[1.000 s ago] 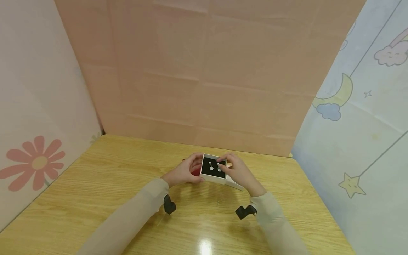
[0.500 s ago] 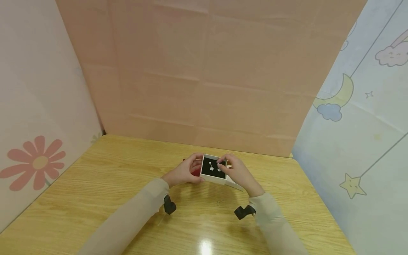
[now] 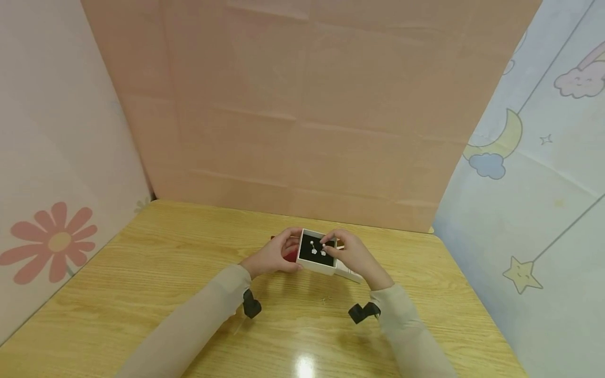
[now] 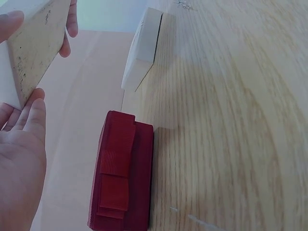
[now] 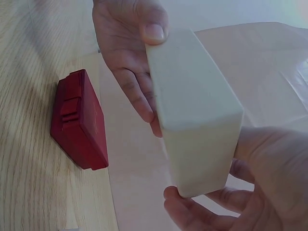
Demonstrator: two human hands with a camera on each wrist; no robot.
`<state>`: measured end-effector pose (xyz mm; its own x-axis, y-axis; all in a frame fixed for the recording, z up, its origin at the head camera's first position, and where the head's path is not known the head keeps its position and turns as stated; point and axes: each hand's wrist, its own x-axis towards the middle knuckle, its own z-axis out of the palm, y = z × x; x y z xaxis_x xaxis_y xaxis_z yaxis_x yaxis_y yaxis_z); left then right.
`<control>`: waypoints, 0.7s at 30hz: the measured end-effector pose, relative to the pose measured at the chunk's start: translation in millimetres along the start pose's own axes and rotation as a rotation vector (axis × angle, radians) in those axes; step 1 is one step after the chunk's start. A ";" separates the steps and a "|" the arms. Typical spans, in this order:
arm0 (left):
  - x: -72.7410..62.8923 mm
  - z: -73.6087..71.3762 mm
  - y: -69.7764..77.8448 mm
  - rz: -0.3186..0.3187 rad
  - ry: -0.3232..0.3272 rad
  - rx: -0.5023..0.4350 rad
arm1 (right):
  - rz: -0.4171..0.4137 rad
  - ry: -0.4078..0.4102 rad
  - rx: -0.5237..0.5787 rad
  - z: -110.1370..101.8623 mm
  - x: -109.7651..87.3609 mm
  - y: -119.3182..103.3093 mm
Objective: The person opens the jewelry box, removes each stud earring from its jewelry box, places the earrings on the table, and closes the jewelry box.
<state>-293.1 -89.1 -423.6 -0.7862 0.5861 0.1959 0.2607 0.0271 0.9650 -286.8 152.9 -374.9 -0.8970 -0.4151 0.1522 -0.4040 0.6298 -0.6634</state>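
My left hand [image 3: 271, 256] grips the left side of a small white jewellery box [image 3: 316, 267], held tilted above the table, thumb in front and fingers behind. Inside, on a black insert [image 3: 308, 256], lie two earrings, each with a pearl-like bead and a white flower. The left earring [image 3: 314, 251] lies free. At the right earring [image 3: 323, 253], the thumb and index finger of my right hand [image 3: 356, 257] pinch near its upper bead. The right hand's other fingers reach behind the box, seen in the right wrist view. The wrist views show only the box's outside.
A red box [image 4: 118, 173] with a ribbon bow stands on the table behind my left hand. Right of it lies a white lid-like box part [image 4: 143, 48]. A tiny wiry bit [image 3: 324, 300] lies on the wooden table [image 3: 212, 226]. Fabric walls enclose the back and sides.
The right earring's flower, partly covered by my right fingers half a second ago, shows again, slightly further left. The right fingertips shift a little; the left hand and box stay nearly still.
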 end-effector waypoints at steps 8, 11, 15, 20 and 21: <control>0.2 0.4 -1.7 -0.011 0.007 0.017 | 0.020 -0.020 0.003 -0.6 1.6 4.1; 0.6 0.4 -1.7 -0.016 0.010 0.018 | 0.015 -0.017 0.004 -0.5 1.5 4.0; 0.7 0.4 -1.3 -0.012 0.006 0.010 | 0.014 -0.006 0.007 -1.0 0.4 2.4; 0.1 0.7 -0.9 -0.002 0.000 0.002 | 0.016 0.008 0.012 -1.4 -0.8 0.9; 0.1 0.8 -0.9 -0.001 -0.001 0.003 | 0.016 0.011 0.013 -1.4 -0.9 0.8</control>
<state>-292.9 -88.4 -424.6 -0.7860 0.5866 0.1950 0.2615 0.0298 0.9647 -286.6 154.7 -374.5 -0.9052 -0.3976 0.1499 -0.3875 0.6278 -0.6751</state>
